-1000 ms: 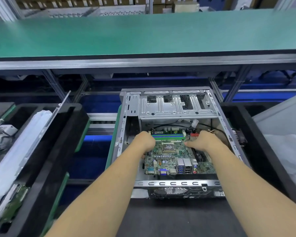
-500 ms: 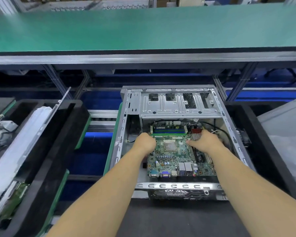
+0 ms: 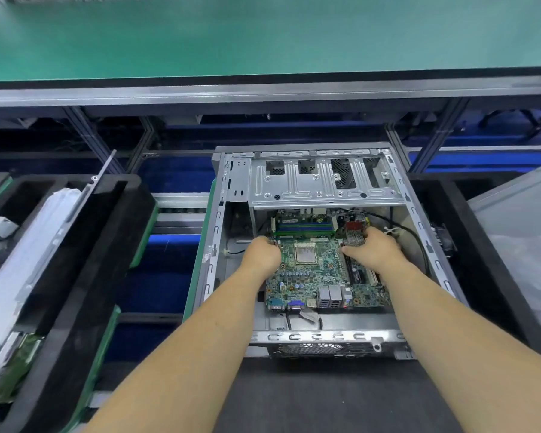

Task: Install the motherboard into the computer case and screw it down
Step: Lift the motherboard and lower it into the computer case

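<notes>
Head view, looking down into open computer case (image 3: 313, 195) lying on its side on dark table (image 3: 325, 398); case taken as landmark throughout.

Step in hand (judged): seating the board, not yet screwing. No screws or driver seen anywhere in frame.

Inside case, below the drive cage (image 3: 322, 182) at far end: green motherboard (image 3: 313, 276), lying roughly flat on case floor. Rear ports at near edge of board stand a little short of near case wall; bare floor strip and a loose cable visible between them. Whether board sits on its standoffs: cannot tell.

Left hand (image 3: 263, 256) curled over left edge of board, fingers hidden underneath, gripping it. Right hand (image 3: 374, 251) gripping right side of board near small finned heatsink (image 3: 354, 237), fingers bent round the edge, thumb laid on top.

Next move (judged): slide board toward near wall until ports meet the rear openings, line up mounting holes, then release and fetch screws. Black cable (image 3: 414, 237) along right inner wall to be kept from getting trapped under board.

Left of case: black foam tray (image 3: 119, 220) with a flat part in white wrap (image 3: 22, 260) leaning in one slot, and something green, perhaps another board, at its near end. Right of case: second black tray (image 3: 481, 276), contents mostly out of frame.
</notes>
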`<state>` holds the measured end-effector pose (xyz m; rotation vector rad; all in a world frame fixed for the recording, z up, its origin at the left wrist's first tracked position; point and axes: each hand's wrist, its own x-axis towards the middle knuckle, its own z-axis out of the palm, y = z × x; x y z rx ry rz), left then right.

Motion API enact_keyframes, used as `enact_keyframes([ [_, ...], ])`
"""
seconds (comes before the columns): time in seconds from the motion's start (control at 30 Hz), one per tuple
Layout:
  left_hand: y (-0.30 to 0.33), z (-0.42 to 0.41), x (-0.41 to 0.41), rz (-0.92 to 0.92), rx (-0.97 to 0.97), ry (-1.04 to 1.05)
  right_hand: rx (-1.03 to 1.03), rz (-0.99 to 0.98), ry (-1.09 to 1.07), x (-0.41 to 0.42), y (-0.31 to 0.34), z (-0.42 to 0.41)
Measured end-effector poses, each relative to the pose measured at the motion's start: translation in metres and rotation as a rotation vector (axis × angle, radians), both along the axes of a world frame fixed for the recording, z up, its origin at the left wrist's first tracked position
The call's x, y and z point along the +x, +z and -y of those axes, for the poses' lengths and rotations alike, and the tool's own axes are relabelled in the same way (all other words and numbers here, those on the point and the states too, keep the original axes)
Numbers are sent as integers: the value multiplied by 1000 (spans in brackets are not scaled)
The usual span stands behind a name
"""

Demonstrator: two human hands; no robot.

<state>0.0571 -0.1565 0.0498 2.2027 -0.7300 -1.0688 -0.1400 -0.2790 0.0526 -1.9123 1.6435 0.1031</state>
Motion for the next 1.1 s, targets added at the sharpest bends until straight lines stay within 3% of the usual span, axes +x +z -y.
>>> enact_keyframes([
  [0.2,-2,-5,-1,-4,-41,-41,29,-59,-14,1,-3,2],
  [0.37,-5,-3,5,-55,-104,114,66,-156,5,7,0,1],
  [0.47,-4,-1,9,-129,-105,207,-120,-238,175,15,14,-14],
  [0.57,-4,-3,10,-179,-128,257,-344,-46,489,26,31,-39],
  [0.67,-4,-2,11,-194,-163,283,-41,123,857,39,46,-69],
  [0.8,-2,-3,12,-175,-210,293,238,0,1154,58,45,-94],
  [0.97,-1,-5,11,-150,-202,256,265,-278,1303,60,37,-100],
  [1.1,0,-4,10,-141,-189,239,161,-361,1297,61,38,-105],
])
